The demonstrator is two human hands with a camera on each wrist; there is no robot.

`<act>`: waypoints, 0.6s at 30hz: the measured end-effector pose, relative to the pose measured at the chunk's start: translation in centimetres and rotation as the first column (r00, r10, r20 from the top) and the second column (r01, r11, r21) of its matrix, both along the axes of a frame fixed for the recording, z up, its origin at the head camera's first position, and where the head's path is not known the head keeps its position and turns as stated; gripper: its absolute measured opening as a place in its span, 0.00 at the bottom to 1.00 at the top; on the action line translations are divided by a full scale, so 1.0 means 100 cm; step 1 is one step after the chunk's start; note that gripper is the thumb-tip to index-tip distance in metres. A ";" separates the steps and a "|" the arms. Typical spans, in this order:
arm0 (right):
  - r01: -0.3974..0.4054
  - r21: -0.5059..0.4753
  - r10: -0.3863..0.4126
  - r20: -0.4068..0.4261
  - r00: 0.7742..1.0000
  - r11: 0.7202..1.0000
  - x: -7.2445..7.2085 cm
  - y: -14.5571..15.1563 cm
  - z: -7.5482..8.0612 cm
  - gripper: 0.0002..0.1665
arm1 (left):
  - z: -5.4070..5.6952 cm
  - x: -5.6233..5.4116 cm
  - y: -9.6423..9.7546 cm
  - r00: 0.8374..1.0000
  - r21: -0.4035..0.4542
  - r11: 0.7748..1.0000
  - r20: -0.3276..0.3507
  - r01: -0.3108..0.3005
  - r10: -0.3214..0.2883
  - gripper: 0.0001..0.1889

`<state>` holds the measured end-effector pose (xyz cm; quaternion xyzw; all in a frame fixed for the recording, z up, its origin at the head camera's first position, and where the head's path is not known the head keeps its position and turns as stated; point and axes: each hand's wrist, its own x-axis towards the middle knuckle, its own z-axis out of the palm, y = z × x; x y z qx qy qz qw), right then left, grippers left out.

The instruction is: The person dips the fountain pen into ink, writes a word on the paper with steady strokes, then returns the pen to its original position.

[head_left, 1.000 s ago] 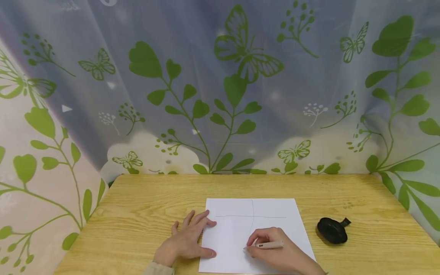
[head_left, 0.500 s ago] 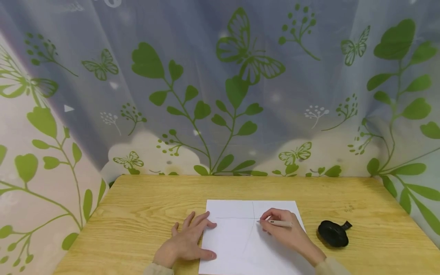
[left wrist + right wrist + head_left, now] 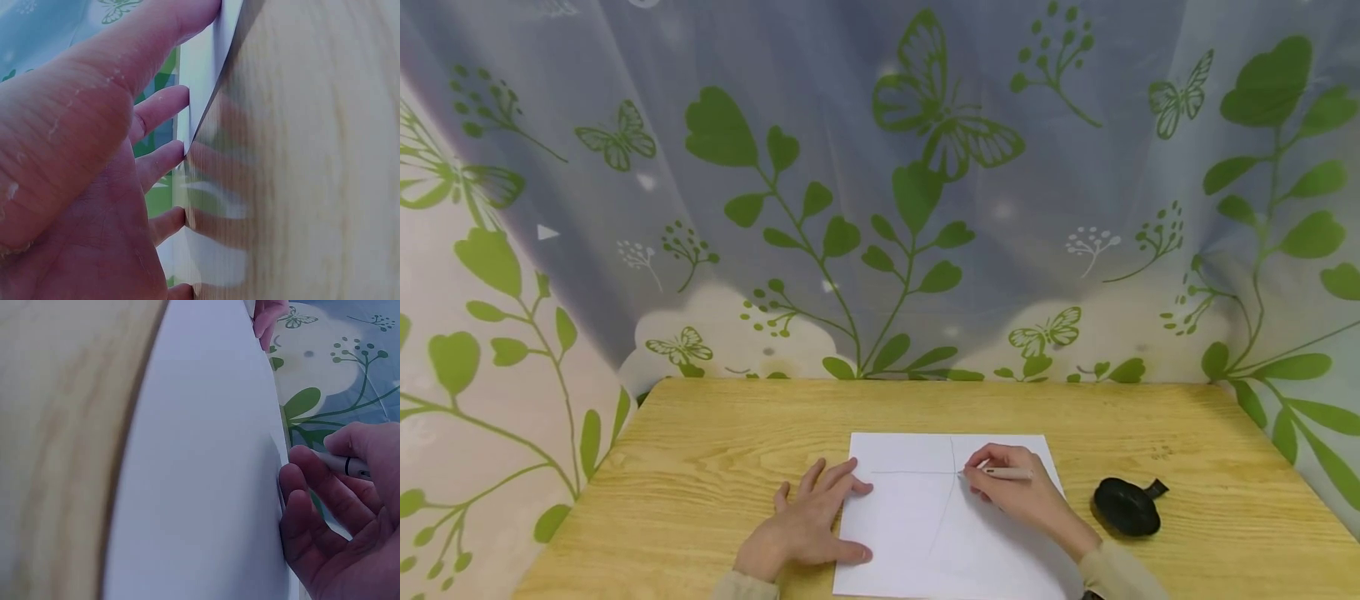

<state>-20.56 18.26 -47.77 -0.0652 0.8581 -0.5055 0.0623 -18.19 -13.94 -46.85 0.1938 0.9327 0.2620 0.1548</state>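
A white sheet of paper (image 3: pixel 887 533) lies on the wooden table, with thin drawn lines on it: one across, one down from the top edge, continuing as a slant toward the lower left. My right hand (image 3: pixel 1022 496) pinches a pale pen (image 3: pixel 1009 473) between thumb and fingers, its tip right by where the lines cross. The right wrist view shows the pen barrel (image 3: pixel 356 466) and the curled lower fingers at the paper. My left hand (image 3: pixel 808 529) is spread over the paper's left edge, thumb and fingertips resting there. The right hand hides the right part of the cross line.
To the right of the paper, a black rounded object with a short strap-like tab (image 3: pixel 1126 507) lies on the table (image 3: pixel 715 450). Behind the table's far edge hangs a curtain (image 3: pixel 842 200) printed with green leaves and butterflies; similar cloth hangs at both sides.
My right hand has moved with the pen from the lower middle of the paper up and right to the lines' crossing, uncovering the slanted line. The left hand stays in place.
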 end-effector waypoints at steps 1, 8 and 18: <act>-0.001 -0.002 0.001 0.003 1.000 1.000 -0.001 0.000 0.000 0.10 | 0.000 0.000 0.000 1.000 0.002 1.000 0.001 0.001 -0.001 0.36; 0.009 0.006 -0.009 0.026 1.000 1.000 -0.003 -0.001 -0.003 0.09 | 0.000 0.000 0.000 1.000 0.007 1.000 0.002 0.003 -0.003 0.36; -0.011 0.007 0.011 0.009 1.000 1.000 -0.005 -0.002 -0.005 0.09 | 0.000 -0.001 0.000 1.000 -0.001 1.000 0.003 0.001 0.000 0.36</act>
